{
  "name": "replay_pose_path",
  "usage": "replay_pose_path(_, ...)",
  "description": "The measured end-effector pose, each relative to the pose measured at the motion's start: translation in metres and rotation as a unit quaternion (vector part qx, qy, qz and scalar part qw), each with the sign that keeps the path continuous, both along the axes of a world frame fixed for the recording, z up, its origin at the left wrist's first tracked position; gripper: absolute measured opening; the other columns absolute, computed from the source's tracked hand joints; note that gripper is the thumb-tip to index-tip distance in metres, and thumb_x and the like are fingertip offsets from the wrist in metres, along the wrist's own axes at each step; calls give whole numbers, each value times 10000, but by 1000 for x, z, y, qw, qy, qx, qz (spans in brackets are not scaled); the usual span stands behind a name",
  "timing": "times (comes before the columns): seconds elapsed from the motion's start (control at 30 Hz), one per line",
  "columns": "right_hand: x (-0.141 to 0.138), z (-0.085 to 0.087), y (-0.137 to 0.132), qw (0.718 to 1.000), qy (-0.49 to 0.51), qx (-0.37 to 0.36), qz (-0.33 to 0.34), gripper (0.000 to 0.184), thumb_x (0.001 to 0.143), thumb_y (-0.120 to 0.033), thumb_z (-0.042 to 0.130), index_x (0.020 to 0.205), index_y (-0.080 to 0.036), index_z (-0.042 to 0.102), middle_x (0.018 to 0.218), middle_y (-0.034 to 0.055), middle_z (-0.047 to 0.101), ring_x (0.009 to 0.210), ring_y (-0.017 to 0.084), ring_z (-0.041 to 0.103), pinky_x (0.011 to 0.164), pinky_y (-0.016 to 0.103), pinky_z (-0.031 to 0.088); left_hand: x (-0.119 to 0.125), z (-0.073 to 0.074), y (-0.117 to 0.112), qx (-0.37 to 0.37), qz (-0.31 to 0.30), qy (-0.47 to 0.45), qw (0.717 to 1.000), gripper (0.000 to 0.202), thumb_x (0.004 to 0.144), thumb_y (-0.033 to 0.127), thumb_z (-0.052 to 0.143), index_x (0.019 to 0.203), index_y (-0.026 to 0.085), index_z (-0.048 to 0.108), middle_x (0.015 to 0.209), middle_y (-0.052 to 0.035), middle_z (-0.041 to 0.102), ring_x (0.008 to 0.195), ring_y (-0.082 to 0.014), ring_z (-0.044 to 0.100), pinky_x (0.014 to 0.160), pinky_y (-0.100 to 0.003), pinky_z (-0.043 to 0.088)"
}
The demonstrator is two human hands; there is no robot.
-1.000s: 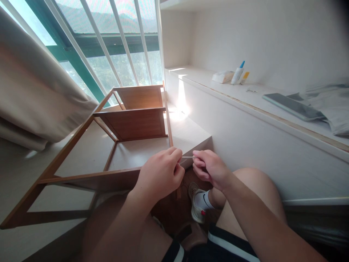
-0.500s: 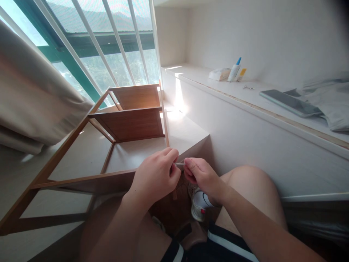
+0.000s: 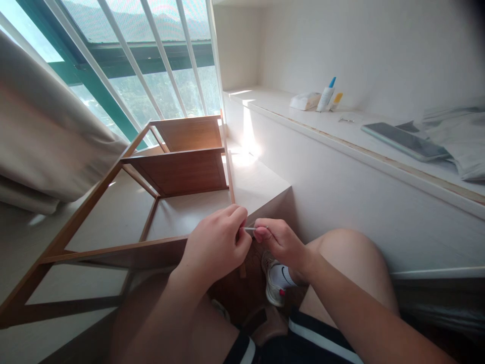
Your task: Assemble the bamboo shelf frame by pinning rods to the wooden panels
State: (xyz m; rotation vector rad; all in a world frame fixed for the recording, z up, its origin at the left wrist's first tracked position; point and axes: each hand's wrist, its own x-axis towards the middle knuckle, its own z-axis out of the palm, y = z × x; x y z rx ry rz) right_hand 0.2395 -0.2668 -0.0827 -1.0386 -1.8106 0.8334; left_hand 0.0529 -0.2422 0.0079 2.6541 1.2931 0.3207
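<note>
My left hand point(image 3: 220, 240) is closed at the near right corner of a wooden shelf rack point(image 3: 176, 172), its fingers curled out of sight. A thin metal rod point(image 3: 249, 229) runs level from between its thumb and index finger to my right hand point(image 3: 278, 240). My right hand is closed, pinching the rod's other end between thumb and fingers. Whatever the rod meets inside my left hand is hidden. The rack lies tilted away from me, with brown panels set between slim posts.
On the white ledge point(image 3: 280, 108) at the right stand a white tube with a blue cap point(image 3: 326, 98), a yellow-capped tube point(image 3: 336, 102) and a white packet point(image 3: 305, 101). Beyond them lie a small metal piece point(image 3: 346, 120), a phone point(image 3: 403, 140) and grey cloth point(image 3: 470, 146). A curtain point(image 3: 49, 131) hangs left.
My right hand has turned slightly at the rod, its thumb and fingers shifting position. A little more of the rod shows. My left hand and the rack stay nearly still.
</note>
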Motion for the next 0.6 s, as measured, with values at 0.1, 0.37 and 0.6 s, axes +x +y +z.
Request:
replay_pose_path(0.1, 1, -3, 1, 1000, -16, 19, -2, 395, 1036, -430, 371, 723, -201, 447, 678, -10, 447, 633, 142, 418, 621, 278, 326, 0, 0, 0, -2, -1, -1, 1000, 64, 870, 199, 443, 826, 246, 444, 812, 19, 527, 713, -174, 471, 635, -317, 323)
replay_pose_path(0.37, 11, 9, 15, 987, -104, 122, 8, 282, 1030, -344, 419, 812, -198, 522, 753, 26, 534, 717, 173, 476, 696, 302, 372, 2, 2, 1, -4, 1, -4, 1000, 72, 855, 175, 450, 820, 238, 446, 813, 12, 532, 707, -169, 470, 620, -315, 302)
replay_pose_path(0.6, 13, 13, 17, 982, -131, 135, 10, 268, 1031, -340, 416, 860, -192, 560, 775, 38, 553, 752, 184, 494, 719, 306, 385, 1, 2, 0, -4, 4, -3, 1000, 71, 860, 183, 450, 822, 242, 440, 794, 19, 514, 685, -169, 449, 603, -323, 287)
